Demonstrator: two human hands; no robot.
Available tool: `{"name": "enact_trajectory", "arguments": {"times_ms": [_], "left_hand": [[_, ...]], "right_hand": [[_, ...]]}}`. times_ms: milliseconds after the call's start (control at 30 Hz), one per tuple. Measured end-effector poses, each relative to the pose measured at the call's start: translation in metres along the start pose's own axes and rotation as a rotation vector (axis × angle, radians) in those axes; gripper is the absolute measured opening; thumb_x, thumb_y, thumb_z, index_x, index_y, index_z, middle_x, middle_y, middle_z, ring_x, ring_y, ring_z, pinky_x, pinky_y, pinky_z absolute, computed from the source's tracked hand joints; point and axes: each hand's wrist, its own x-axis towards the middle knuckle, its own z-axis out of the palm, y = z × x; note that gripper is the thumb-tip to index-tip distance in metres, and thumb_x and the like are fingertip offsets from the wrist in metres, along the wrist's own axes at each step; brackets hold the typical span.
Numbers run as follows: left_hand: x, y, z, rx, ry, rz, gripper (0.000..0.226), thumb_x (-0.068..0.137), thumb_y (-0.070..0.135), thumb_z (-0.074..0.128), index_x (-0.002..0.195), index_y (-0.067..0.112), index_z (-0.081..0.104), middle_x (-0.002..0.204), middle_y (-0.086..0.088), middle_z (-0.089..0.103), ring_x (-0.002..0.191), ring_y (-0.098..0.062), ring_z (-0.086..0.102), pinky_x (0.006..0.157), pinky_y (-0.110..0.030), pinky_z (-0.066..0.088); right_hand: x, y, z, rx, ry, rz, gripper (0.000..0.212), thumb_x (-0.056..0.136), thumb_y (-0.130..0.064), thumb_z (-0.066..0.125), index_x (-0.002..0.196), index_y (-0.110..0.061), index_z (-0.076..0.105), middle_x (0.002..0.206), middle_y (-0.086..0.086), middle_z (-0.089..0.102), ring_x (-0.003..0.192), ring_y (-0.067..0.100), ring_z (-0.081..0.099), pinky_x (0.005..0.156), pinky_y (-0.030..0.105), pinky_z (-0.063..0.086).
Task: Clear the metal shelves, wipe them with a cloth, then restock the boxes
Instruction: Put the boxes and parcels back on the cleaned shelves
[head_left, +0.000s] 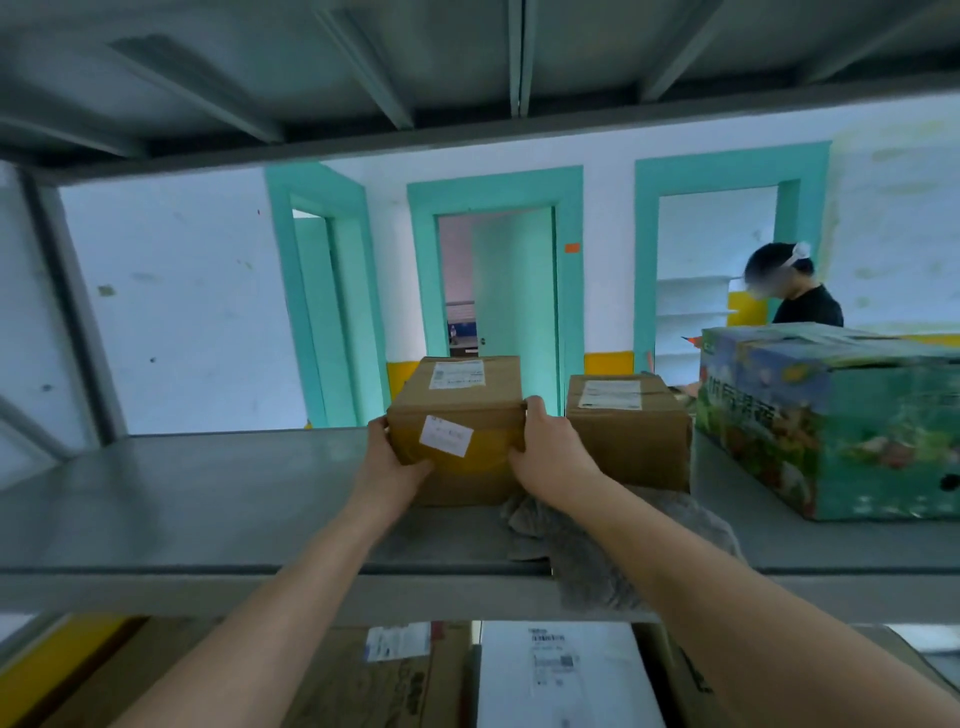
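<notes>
Midway along the metal shelf (208, 493), nearer its back edge than its front, a taped cardboard box (457, 395) is held from both sides. The left grip (392, 457) curls round its near left corner, and the right grip (550, 452) wraps the right side with fingers over the top edge. Whether the box rests on the shelf or sits just off it, I cannot tell. A grey cloth (576, 571) lies crumpled at the front edge under the right forearm, close to the box's near corner. The move probably goes best with even pressure from both sides and the box kept level. It should be lifted rather than dragged (a dragged box could snag the cloth). The second cardboard box (628, 431) stands just beside on the right, so the right knuckles have little room. The shelf overhead looks low, so any lift should stay slight.
</notes>
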Motion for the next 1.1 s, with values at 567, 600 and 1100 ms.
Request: {"name": "enact_trajectory", "arguments": {"times_ms": [567, 600, 1100], "left_hand": [[-0.144, 0.066, 0.028, -0.187, -0.018, 0.52, 0.033, 0.093, 0.002, 0.06, 0.118, 0.023, 0.055, 0.117, 0.007, 0.06, 0.111, -0.003, 0.056, 0.094, -0.017, 0.042], [-0.155, 0.074, 0.044, -0.215, -0.067, 0.532, 0.033, 0.093, 0.0, 0.058, 0.116, 0.024, 0.056, 0.116, 0.006, 0.06, 0.109, -0.002, 0.057, 0.093, -0.017, 0.043], [-0.446, 0.226, 0.325, -0.44, -0.91, 0.661, 0.025, 0.093, 0.002, 0.055, 0.112, 0.018, 0.06, 0.11, 0.0, 0.063, 0.101, -0.009, 0.062, 0.084, -0.013, 0.047]], "right_hand": [[-0.172, -0.006, -0.07, 0.128, 0.259, -0.049, 0.037, 0.096, -0.018, 0.062, 0.133, -0.016, 0.056, 0.115, -0.004, 0.067, 0.099, 0.012, 0.063, 0.087, 0.026, 0.052], [-0.186, 0.001, -0.079, 0.106, 0.288, -0.051, 0.036, 0.096, -0.016, 0.062, 0.131, -0.015, 0.057, 0.112, -0.004, 0.068, 0.098, 0.013, 0.063, 0.087, 0.029, 0.052], [-0.518, 0.179, -0.31, -0.12, 0.751, 0.56, 0.024, 0.097, -0.014, 0.061, 0.121, -0.016, 0.061, 0.099, -0.002, 0.071, 0.089, 0.012, 0.067, 0.084, 0.039, 0.058]]}}
